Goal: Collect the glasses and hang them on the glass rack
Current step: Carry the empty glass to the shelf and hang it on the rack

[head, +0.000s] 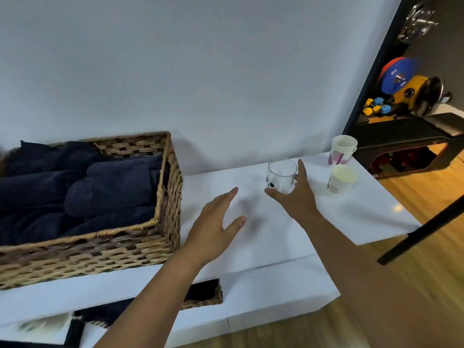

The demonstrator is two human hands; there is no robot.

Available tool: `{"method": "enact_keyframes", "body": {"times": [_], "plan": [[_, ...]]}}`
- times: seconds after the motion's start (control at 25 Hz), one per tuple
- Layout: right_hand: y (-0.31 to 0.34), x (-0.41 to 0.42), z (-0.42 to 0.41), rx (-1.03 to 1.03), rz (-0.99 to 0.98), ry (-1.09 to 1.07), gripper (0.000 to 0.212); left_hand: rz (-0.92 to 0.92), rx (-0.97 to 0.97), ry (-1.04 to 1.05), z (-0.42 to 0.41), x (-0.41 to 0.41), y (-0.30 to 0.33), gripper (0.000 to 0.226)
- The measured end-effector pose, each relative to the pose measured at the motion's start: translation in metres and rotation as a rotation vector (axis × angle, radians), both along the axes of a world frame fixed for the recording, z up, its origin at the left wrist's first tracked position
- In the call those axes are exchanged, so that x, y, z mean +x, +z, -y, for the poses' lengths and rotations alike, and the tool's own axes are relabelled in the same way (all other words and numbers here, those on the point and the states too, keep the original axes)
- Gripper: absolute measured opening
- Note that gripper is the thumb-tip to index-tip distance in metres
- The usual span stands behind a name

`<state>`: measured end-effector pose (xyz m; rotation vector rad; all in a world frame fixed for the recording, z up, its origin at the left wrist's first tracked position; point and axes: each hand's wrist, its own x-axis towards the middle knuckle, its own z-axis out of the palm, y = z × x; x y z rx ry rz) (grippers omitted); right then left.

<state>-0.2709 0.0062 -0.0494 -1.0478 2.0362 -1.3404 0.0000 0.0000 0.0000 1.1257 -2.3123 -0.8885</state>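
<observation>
**Glass in hand, slip risk**

Right hand (295, 197) wraps round a clear, smooth-walled glass tumbler w/ black dots (281, 175), at the glossy white counter (351, 217); can't tell if it's lifted. Left hand (213, 229) hovers flat, fingers spread, holding nothing. Risks: slick glass could slip from the grip; 2 paper cups (342, 180) just beside could get knocked. Woven wicker basket (100, 249) w/ soft navy cloth sits well left. No rack in view.

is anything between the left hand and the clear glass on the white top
Nothing visible. The left hand hovers open over bare white top, and the glass, already gripped by the right hand, lies beyond with no object between.
</observation>
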Motion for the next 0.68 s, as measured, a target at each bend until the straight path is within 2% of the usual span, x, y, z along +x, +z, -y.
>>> {"method": "enact_keyframes", "body": {"times": [0.16,0.32,0.4,0.68], "plan": [[-0.007,-0.003,0.013,0.025,0.017,-0.049,0.129,0.044,0.038,0.021,0.01,-0.001,-0.005,0.071],[-0.012,-0.005,0.025,-0.019,0.043,-0.106,0.095,0.044,0.05,0.021,0.012,-0.001,-0.012,0.071],[-0.011,-0.005,0.023,-0.036,0.067,-0.114,0.085,0.032,0.057,0.034,0.014,-0.004,-0.012,0.071],[0.008,0.02,-0.025,-0.093,0.051,-0.036,0.081,-0.071,0.086,0.074,-0.004,-0.014,-0.002,0.074]]}}
